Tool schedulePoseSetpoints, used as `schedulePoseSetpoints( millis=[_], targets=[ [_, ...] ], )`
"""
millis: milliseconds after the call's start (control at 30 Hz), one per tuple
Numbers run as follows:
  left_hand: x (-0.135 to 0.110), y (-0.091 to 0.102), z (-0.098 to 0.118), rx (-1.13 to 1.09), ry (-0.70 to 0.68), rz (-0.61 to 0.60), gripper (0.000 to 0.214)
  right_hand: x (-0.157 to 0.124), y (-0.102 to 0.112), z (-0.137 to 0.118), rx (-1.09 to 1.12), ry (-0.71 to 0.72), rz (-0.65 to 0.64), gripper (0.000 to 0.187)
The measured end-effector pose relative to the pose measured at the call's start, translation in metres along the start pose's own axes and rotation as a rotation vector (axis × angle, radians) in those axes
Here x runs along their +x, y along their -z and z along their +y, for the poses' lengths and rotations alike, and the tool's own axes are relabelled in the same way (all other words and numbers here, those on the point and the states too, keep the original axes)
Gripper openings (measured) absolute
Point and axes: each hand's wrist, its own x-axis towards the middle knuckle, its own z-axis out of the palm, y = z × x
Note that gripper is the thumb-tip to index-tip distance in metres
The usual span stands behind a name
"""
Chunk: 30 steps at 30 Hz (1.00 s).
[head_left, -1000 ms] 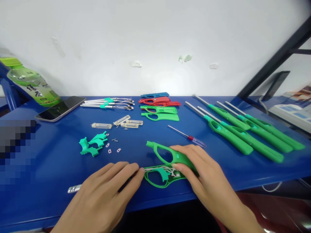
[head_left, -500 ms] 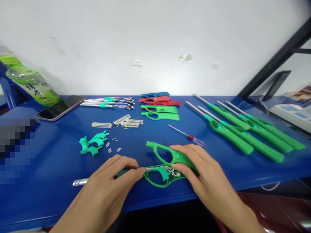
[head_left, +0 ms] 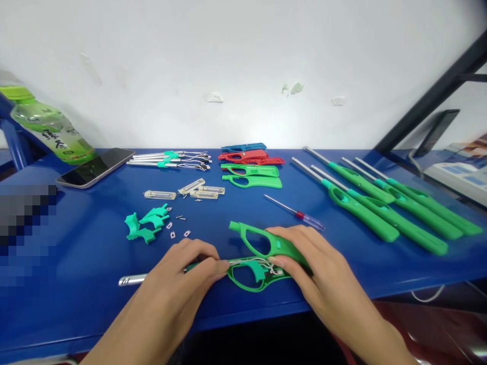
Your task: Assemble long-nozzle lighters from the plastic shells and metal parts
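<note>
An opened green gas lighter lies near the table's front edge. Its lower shell half (head_left: 247, 290) holds a teal trigger (head_left: 259, 272) and white wires (head_left: 266, 264). My left hand (head_left: 182, 279) is closed round the neck of this half, and the silver tube (head_left: 131, 280) sticks out to its left. My right hand (head_left: 312, 263) grips the upper shell half (head_left: 262, 243), tilted and apart from the lower one at the trigger opening. The right thumb rests by the wires. How the halves meet under the right palm is hidden.
Teal triggers (head_left: 146, 225), small metal pieces, clear fuel tanks (head_left: 160, 195) and wired tubes (head_left: 167, 159) lie left. Loose shells (head_left: 253, 181) sit at the back. A screwdriver (head_left: 304, 218) and several whole lighters (head_left: 365, 215) lie right. A phone (head_left: 95, 167) and bottle (head_left: 49, 126) stand back left.
The left hand and the silver tube have shifted slightly right, towards the shell. The right hand and the upper shell half stay nearly where they were.
</note>
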Motion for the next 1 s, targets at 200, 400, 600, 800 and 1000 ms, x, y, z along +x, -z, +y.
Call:
schedulePoseSetpoints(
  millis=[200, 400, 600, 800, 1000],
  targets=[
    [0.0034, -0.0014, 0.0018, 0.031, -0.009, 0.04, 0.027, 0.0, 0.0005, 0.0, 0.003, 0.0, -0.012, 0.028],
    [0.003, -0.0013, 0.0037, 0.037, -0.007, 0.019, 0.029, 0.0004, 0.0005, -0.0002, -0.012, 0.011, -0.007, 0.027],
    [0.002, 0.0, 0.0041, -0.021, 0.063, -0.002, 0.029, 0.0004, 0.0003, -0.0005, -0.007, 0.008, 0.002, 0.027],
    [0.0007, -0.0007, 0.0012, -0.026, 0.082, -0.056, 0.03, 0.0004, 0.0001, -0.0005, -0.007, -0.003, 0.004, 0.028],
    [-0.0023, -0.0019, 0.0016, 0.012, 0.041, 0.012, 0.032, 0.0011, 0.0008, -0.0007, -0.009, 0.0, 0.005, 0.027]
  ],
)
